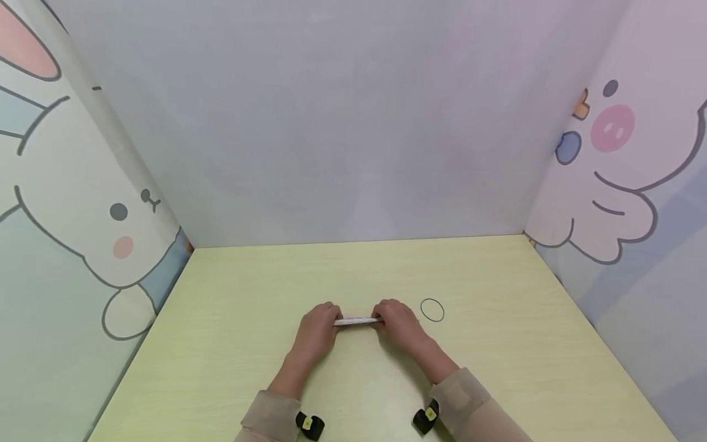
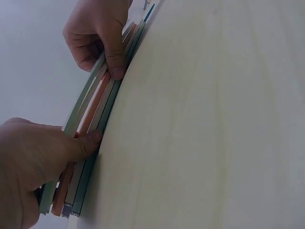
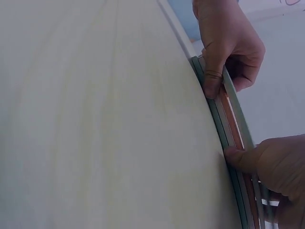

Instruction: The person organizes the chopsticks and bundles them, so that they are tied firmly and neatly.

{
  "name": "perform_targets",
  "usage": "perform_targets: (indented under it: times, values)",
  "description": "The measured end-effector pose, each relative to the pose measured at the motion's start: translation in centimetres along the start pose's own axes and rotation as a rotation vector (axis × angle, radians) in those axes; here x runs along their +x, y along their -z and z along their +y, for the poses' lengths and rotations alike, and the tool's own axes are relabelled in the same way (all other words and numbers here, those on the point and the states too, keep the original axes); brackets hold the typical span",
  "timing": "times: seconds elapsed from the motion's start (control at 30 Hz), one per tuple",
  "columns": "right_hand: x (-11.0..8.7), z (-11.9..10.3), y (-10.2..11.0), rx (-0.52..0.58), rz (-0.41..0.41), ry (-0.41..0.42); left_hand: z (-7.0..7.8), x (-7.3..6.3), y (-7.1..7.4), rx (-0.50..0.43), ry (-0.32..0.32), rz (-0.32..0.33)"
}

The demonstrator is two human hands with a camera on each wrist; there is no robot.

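Observation:
Both hands hold a small stack of thin flat strips (image 1: 356, 320) low at the table, in front of the person. In the left wrist view the strips (image 2: 97, 112) show as green, orange, greyish and dark green layers lying along one another. My left hand (image 1: 319, 331) grips the left part, its thumb pressed on the near edge. Nearer the other end, my right hand (image 1: 399, 325) grips the same stack, thumb likewise on the near side. Fingers curl over to the far side, partly hidden. Just right of the right hand lies a thin dark loop (image 1: 432, 299) on the table.
The pale wood-grain table (image 1: 248, 276) ends at a grey back wall (image 1: 353, 123). Side walls with cartoon prints stand left (image 1: 72, 202) and right (image 1: 635, 202). Black wrist cameras with yellow marks sit by the left sleeve (image 1: 270, 417) and the right sleeve (image 1: 469, 399).

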State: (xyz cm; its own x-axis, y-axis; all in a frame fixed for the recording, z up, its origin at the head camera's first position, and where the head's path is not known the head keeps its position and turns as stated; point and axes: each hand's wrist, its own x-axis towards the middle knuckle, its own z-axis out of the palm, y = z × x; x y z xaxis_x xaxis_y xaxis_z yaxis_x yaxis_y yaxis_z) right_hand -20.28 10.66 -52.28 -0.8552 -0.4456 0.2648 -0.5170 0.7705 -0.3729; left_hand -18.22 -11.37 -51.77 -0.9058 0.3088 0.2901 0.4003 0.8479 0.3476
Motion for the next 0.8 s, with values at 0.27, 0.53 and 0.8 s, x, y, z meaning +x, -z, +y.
perform_targets:
  times: [0.27, 0.53, 0.8]
  values:
    - [0.08, 0.05, -0.16, 0.013, 0.003, 0.01, -0.21, 0.04, -0.26, 0.008, -0.005, 0.018]
    - [-0.03, -0.02, -0.37, -0.003, 0.001, 0.029, -0.08, 0.1, -0.1, 0.045, -0.021, -0.015]
    - [-0.01, -0.29, -0.14, -0.003, 0.01, 0.004, -0.06, 0.1, -0.15, 0.021, -0.005, 0.005]
